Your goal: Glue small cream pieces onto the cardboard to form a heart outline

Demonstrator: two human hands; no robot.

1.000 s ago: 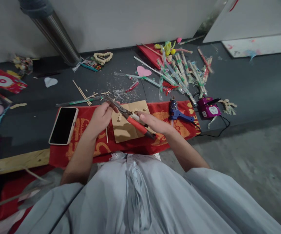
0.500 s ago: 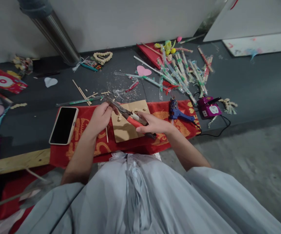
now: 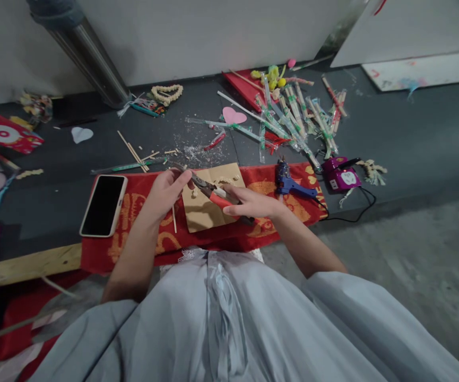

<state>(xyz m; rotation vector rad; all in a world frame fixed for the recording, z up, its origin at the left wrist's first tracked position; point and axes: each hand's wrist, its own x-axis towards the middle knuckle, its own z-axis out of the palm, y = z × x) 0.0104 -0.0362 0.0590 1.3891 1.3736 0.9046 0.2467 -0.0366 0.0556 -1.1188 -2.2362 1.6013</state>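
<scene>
My right hand [image 3: 250,202] is wrapped round the handles of a pair of pliers [image 3: 219,200]; one red grip shows. The pliers slant up to the left over a piece of brown cardboard [image 3: 205,218]. At their jaws my left hand [image 3: 166,195] is closed, its thumb laid along the jaw end. Whatever its fingers pinch there is hidden. Small pale bits lie on the cardboard. Under it is a red and gold cloth [image 3: 165,241]. A thin stick [image 3: 174,218] rests on the cloth near my left wrist.
A phone [image 3: 104,206] lies on the cloth at left. At right are a blue glue gun [image 3: 293,185] and a purple box [image 3: 341,174] with a cord. Wrapped chopsticks [image 3: 293,119] are heaped behind. Further items are a pink paper heart [image 3: 234,115], loose sticks [image 3: 131,150] and scattered crumbs.
My left thumb has moved right, onto the jaw end of the pliers. The right hand keeps its grip and has hardly moved.
</scene>
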